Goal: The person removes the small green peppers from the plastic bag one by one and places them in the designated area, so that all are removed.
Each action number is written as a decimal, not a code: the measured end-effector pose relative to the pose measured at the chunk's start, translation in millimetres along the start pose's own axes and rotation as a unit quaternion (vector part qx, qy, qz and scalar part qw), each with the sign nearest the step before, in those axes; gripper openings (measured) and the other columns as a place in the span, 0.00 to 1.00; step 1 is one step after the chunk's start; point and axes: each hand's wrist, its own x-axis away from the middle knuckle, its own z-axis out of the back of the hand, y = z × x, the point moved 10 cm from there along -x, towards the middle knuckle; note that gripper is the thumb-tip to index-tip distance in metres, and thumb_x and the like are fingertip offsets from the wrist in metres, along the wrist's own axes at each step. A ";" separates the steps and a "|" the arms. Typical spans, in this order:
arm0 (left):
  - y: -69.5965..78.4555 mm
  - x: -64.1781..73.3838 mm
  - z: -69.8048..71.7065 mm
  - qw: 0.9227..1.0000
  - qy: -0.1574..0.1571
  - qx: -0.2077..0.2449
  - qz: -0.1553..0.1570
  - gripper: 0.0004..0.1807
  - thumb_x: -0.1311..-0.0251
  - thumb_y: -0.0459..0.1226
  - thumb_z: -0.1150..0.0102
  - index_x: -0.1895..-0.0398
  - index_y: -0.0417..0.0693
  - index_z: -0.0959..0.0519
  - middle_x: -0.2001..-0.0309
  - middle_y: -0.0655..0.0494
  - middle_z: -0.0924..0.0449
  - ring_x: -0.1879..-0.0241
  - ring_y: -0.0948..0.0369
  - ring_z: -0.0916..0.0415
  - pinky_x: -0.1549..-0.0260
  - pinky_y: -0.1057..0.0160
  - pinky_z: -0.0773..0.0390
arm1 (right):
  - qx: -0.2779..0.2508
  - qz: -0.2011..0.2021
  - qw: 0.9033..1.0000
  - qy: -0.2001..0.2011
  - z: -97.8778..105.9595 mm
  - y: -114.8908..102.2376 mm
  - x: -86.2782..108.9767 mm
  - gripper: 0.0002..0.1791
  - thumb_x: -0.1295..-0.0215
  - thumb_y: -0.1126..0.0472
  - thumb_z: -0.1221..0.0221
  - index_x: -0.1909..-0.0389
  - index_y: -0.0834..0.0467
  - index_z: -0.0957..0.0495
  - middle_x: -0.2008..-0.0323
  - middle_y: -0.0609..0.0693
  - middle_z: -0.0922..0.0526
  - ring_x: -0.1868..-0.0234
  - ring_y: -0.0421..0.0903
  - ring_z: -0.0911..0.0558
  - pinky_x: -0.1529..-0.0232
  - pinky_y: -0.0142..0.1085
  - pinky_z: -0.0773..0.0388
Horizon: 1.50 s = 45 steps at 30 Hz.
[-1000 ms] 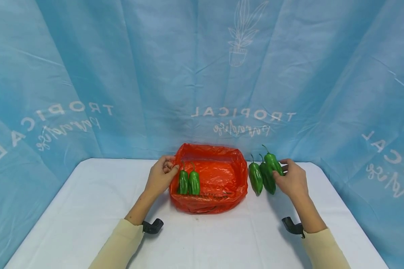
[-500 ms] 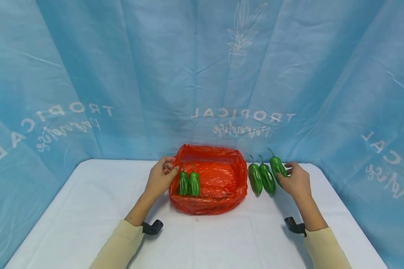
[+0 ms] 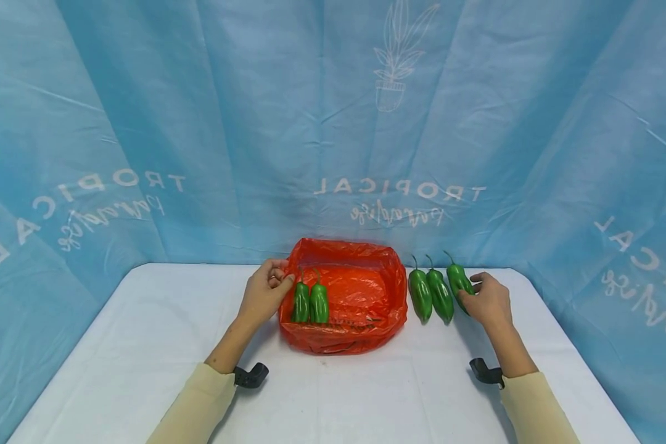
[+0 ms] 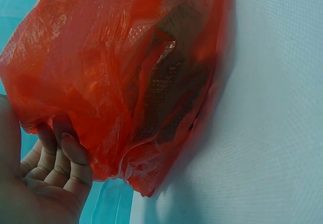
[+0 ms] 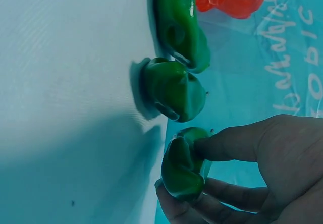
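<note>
Three green peppers stand in a row to the right of a red plastic bag (image 3: 361,342). My right hand (image 3: 487,301) pinches the rightmost green pepper (image 3: 459,279) between thumb and fingers, as the right wrist view also shows. Beside it are the middle green pepper (image 3: 441,296) and the left green pepper (image 3: 420,295), neither touched. With curled fingers my left hand (image 3: 265,288) grips the left rim of the bag, whose mouth is spread wide. Two more green peppers (image 3: 319,302) lie inside at the bag's left. In the left wrist view the bag's wall (image 4: 91,82) hides the contents.
A white cloth covers the table (image 3: 322,401). Close behind the bag and peppers hangs a blue printed curtain (image 3: 255,154), which also surrounds both sides. A black wrist camera (image 3: 251,375) sits on each forearm.
My right hand has moved slightly right and toward me, bringing its pepper down beside the middle one, no longer overlapping it. The left hand and bag have stayed put.
</note>
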 end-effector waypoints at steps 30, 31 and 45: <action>-1.5 1.9 1.2 1.000 0.003 -0.016 0.001 0.17 0.27 0.36 0.37 0.39 0.42 0.23 0.64 0.49 0.23 0.75 0.60 0.33 0.77 0.66 0.32 | 0.021 -0.007 0.999 -0.026 -14.7 6.3 -2.2 0.29 0.31 0.59 0.35 0.39 0.78 0.26 0.51 0.75 0.18 0.53 0.69 0.16 0.59 0.55 0.15; -1.4 2.0 1.2 1.000 0.004 -0.016 0.002 0.17 0.27 0.36 0.37 0.39 0.42 0.23 0.64 0.49 0.23 0.75 0.61 0.33 0.77 0.66 0.32 | 0.023 -0.008 0.999 -0.027 -14.5 6.7 -2.2 0.29 0.31 0.58 0.35 0.39 0.78 0.26 0.51 0.75 0.18 0.53 0.69 0.16 0.59 0.55 0.16; 0.9 0.0 1.6 1.000 0.004 -0.011 0.002 0.18 0.27 0.36 0.37 0.38 0.42 0.23 0.64 0.49 0.23 0.76 0.61 0.34 0.77 0.66 0.33 | 0.016 0.036 0.999 0.016 6.6 -16.8 3.2 0.29 0.28 0.55 0.38 0.39 0.75 0.23 0.43 0.77 0.21 0.41 0.74 0.24 0.45 0.64 0.24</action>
